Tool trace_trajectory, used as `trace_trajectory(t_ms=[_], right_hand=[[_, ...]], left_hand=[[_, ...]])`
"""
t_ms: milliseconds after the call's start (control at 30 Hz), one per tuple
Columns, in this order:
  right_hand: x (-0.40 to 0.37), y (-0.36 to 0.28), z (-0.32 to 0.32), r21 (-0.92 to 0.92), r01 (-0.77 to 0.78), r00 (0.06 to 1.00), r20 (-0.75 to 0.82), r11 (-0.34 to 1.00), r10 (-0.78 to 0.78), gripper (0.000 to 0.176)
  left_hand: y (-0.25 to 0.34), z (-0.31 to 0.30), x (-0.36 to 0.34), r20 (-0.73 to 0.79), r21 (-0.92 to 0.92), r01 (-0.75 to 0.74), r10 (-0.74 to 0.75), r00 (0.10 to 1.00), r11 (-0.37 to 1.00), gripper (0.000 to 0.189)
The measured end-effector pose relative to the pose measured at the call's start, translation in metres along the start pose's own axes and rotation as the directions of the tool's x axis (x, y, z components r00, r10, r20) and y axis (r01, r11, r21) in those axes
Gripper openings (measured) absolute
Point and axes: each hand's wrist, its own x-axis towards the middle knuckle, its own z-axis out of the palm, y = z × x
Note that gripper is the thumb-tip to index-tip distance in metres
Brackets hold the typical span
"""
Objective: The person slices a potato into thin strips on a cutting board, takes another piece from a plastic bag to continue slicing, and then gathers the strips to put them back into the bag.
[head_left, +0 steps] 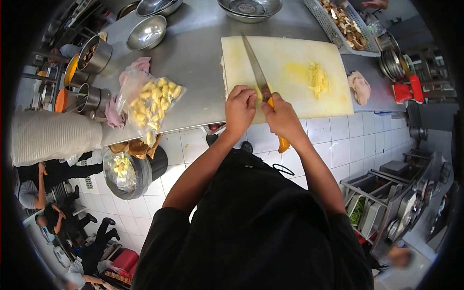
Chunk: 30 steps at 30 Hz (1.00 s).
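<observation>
My right hand point(281, 117) is closed around the orange handle of a long kitchen knife point(254, 60), whose blade points away across the white cutting board point(280, 53). Beside the blade, my left hand point(240, 111) is closed with its fingers curled on a small pale yellow piece of food point(258, 95) that is mostly hidden. A pile of thin yellow strips point(318, 81) lies on the right part of the board. To the left, a clear plastic bag point(177, 92) holds many peeled yellow pieces point(153, 99), perhaps ginger.
Metal bowls point(147, 33) and pots point(100, 53) stand on the steel table point(193, 58). A basket point(333, 36) of cut mushrooms is at the back right, near a pink cloth point(359, 87). A lined bin point(126, 186) stands below the table's left edge. People are on the far left.
</observation>
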Motion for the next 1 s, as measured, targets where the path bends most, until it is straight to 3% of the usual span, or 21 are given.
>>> trace_trajectory(t_ms=[67,167,367,733,1000], right_hand=[[-0.005,-0.003,-0.009,0.019,-0.068,0.998,0.002,0.997,0.068,0.032],[-0.015,-0.015,-0.018,0.195,-0.149,0.989,0.020,0.969,0.148,0.031],[-0.013,0.015,-0.001,0.447,-0.170,0.985,0.072,0.878,0.154,0.027],[-0.008,0.028,0.006,0.479,-0.131,0.991,0.072,0.868,0.109,0.026],[-0.009,0.025,0.003,0.500,-0.162,0.986,0.112,0.851,0.121,0.021]], left_hand=[[0.001,0.001,0.001,-0.006,0.007,-0.005,0.005,1.000,1.000,0.006],[0.002,0.002,0.000,-0.005,0.045,-0.040,0.040,0.999,0.998,0.006],[0.001,0.001,0.002,-0.006,0.116,-0.111,0.113,0.994,0.987,0.007],[0.001,0.003,0.000,0.021,0.083,-0.026,0.024,0.999,0.996,0.005],[-0.003,0.003,0.001,0.015,0.166,-0.146,0.145,0.989,0.975,0.006]])
